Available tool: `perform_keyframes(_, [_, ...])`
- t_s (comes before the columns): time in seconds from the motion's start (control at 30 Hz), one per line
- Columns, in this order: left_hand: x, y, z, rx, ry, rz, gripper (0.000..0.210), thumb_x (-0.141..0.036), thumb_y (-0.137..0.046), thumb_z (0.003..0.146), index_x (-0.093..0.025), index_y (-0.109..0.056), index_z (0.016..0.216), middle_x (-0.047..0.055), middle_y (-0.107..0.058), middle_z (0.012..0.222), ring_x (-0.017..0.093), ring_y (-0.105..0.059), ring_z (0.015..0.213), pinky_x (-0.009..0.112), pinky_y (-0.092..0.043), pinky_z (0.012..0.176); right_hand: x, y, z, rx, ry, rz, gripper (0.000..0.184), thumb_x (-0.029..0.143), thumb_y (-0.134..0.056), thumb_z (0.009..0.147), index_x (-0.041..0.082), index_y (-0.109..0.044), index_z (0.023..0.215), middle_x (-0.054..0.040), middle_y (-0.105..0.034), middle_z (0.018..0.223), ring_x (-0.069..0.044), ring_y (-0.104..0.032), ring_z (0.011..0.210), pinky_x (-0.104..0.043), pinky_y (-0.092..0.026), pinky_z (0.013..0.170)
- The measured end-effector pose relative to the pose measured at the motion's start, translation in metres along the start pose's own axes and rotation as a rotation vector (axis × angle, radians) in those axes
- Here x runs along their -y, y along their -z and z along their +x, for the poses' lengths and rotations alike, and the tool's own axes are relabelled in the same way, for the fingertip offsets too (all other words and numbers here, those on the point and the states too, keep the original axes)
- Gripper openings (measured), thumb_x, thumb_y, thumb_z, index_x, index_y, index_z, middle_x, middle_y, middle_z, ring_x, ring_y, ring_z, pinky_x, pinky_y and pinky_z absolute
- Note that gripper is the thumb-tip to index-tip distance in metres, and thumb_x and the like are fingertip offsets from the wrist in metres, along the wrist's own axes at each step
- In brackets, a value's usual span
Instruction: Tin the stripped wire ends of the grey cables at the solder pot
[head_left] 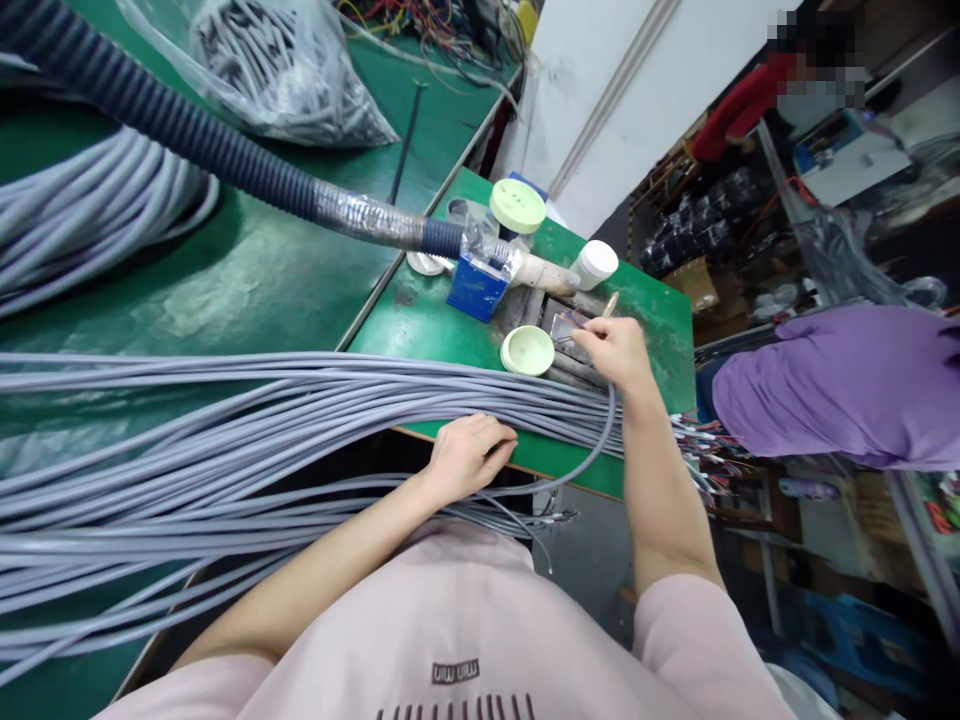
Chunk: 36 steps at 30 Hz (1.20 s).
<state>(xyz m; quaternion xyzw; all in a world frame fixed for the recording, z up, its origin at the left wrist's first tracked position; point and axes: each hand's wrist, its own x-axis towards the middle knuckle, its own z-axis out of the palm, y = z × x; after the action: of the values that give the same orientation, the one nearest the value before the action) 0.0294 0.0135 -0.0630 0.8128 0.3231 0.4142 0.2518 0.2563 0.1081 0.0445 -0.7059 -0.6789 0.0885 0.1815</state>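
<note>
**Both hands on grey cable at the edge of a crowded green bench**

The right hand (616, 350) is pressed together, fingertips pinching the end of a single grey cable (592, 455) against a small metal fixture (564, 335) on the green bench (420, 320). That cable loops down from the hand, past the bench's near edge, and back toward the left hand (469, 455). The left hand is curled shut, resting on the cable bundle (225, 430) right where it crosses the bench's front edge; whether it grips one strand or several cannot be told.

The bundle runs across the full width from the left and ends past the right forearm in loose coloured wire ends (709, 445), which overhang the bench's right edge. Open room is scant: bare green shows only between the bundle and the fixture.

Just left of the right hand lies a pale green lid (527, 351). Behind the fixture stand a blue block (476, 288), a white jar (595, 264) and a second pale green lid (517, 206). A dark corrugated hose (172, 125) slants in from the upper left to the block. A bag of grey pieces (285, 70) lies on the far table. A purple sleeve (840, 385) of another person is to the right.
</note>
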Motion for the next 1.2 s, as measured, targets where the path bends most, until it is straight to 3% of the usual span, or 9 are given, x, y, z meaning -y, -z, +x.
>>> perform_keyframes(0.2, [-0.001,0.000,0.001,-0.002,0.001,0.001,0.013,-0.023,-0.054,0.090,-0.018,-0.064,0.084,0.001,-0.067,0.072,0.013,-0.058,0.066,0.026,-0.043,0.065,-0.045,-0.001,0.020,-0.045,-0.189,-0.002,0.032,0.032,-0.059,0.068,0.018,-0.044,0.043,0.0044,-0.029,0.046,-0.009,-0.031,0.049,-0.026,-0.024,0.052])
perform_keyframes(0.37, [-0.001,0.000,0.001,0.011,-0.009,0.006,0.014,-0.024,-0.053,0.091,-0.018,-0.064,0.086,0.001,-0.067,0.072,0.013,-0.058,0.066,0.026,-0.043,0.065,-0.062,-0.014,0.033,-0.024,-0.273,-0.045,0.029,0.033,-0.063,0.065,0.017,-0.052,0.044,0.0044,-0.032,0.045,-0.010,-0.037,0.050,-0.026,-0.028,0.053])
perform_keyframes(0.8, [0.000,-0.001,-0.001,0.029,-0.009,0.023,0.013,-0.024,-0.053,0.091,-0.018,-0.064,0.086,0.001,-0.066,0.072,0.014,-0.058,0.066,0.027,-0.043,0.065,-0.066,-0.027,0.041,0.029,-0.328,-0.117,0.020,0.031,-0.064,0.065,0.016,-0.065,0.052,0.0016,-0.048,0.048,-0.014,-0.051,0.057,-0.026,-0.037,0.058])
perform_keyframes(1.03, [0.001,-0.001,0.001,0.028,-0.013,0.027,0.015,-0.024,-0.051,0.091,-0.019,-0.064,0.086,0.002,-0.067,0.072,0.014,-0.058,0.066,0.027,-0.043,0.065,-0.064,-0.026,0.043,0.034,-0.288,-0.089,0.024,0.033,-0.063,0.063,0.017,-0.057,0.046,0.0027,-0.041,0.044,-0.012,-0.042,0.052,-0.026,-0.032,0.053])
perform_keyframes(1.2, [0.001,-0.001,0.002,0.021,-0.019,0.034,0.014,-0.024,-0.052,0.091,-0.019,-0.064,0.086,0.001,-0.067,0.072,0.014,-0.058,0.066,0.027,-0.043,0.065,-0.052,-0.007,0.028,-0.007,-0.205,0.018,0.032,0.035,-0.059,0.066,0.018,-0.045,0.043,0.0048,-0.030,0.046,-0.010,-0.034,0.050,-0.027,-0.025,0.052])
